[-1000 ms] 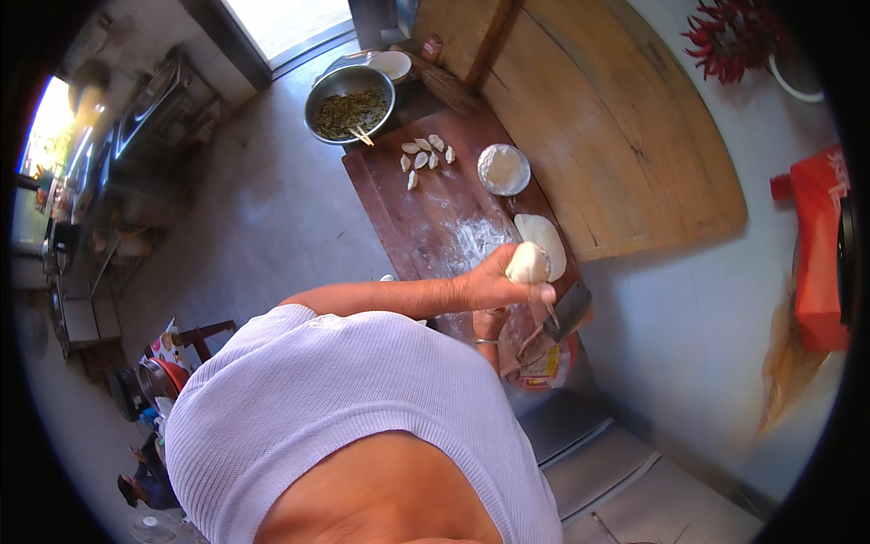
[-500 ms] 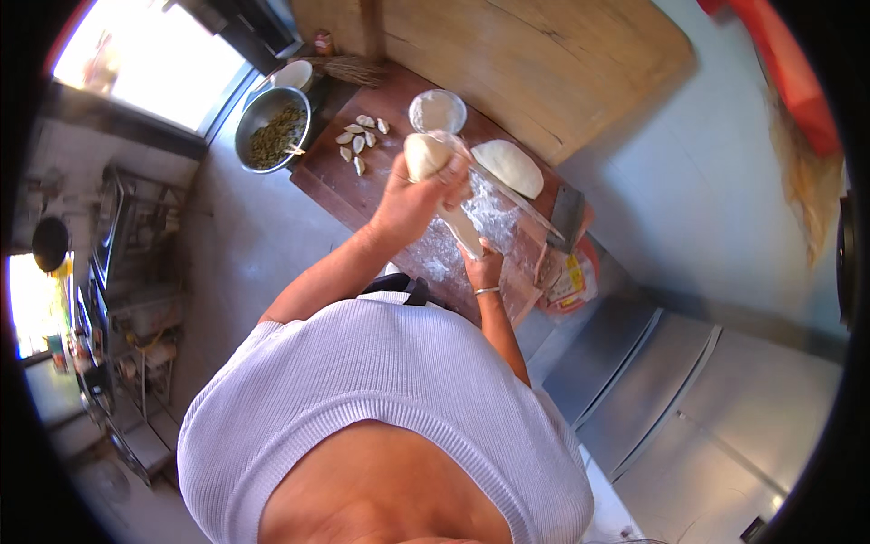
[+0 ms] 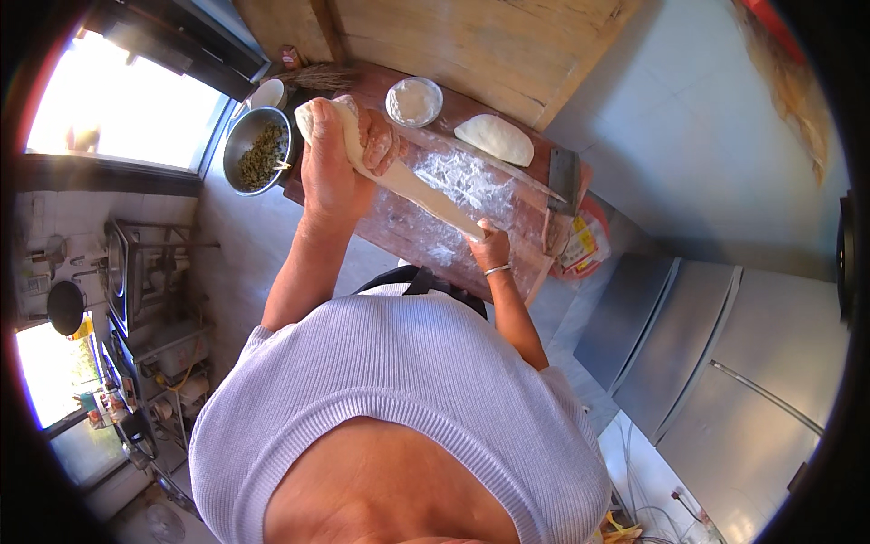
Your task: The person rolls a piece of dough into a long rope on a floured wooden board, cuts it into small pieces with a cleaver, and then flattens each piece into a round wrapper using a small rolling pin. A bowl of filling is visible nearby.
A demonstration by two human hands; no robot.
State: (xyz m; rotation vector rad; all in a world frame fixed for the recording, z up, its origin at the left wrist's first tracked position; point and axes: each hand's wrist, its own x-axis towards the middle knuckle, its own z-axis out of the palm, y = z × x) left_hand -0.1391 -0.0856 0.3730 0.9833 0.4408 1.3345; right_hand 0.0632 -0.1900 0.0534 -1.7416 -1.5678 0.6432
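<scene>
A long strip of pale dough (image 3: 417,193) stretches between my two hands above a floured wooden board (image 3: 399,231). My left hand (image 3: 343,150), raised at the far left, is closed round the thicker end, and some dough bulges out past the thumb. The thin end sits in the closed fingers of my right hand (image 3: 492,245), lower and to the right, with a bracelet on that wrist. Beyond the strip, a large lump of dough (image 3: 495,139) rests on the board beside a clear bowl of flour (image 3: 414,102). Loose flour (image 3: 467,179) covers the board's middle.
A steel bowl with chopped green filling (image 3: 263,154) stands left of the board, a white bowl (image 3: 268,93) behind it. At the board's right end lie a cleaver (image 3: 563,179) and a red-and-yellow bag (image 3: 580,247). Steel cabinets (image 3: 698,335) stand at right, a wooden panel (image 3: 462,54) behind.
My left hand has moved left and up, drawing the dough out into a longer strip. My right hand has shifted slightly right. The small shaped dough pieces are now hidden behind my left hand.
</scene>
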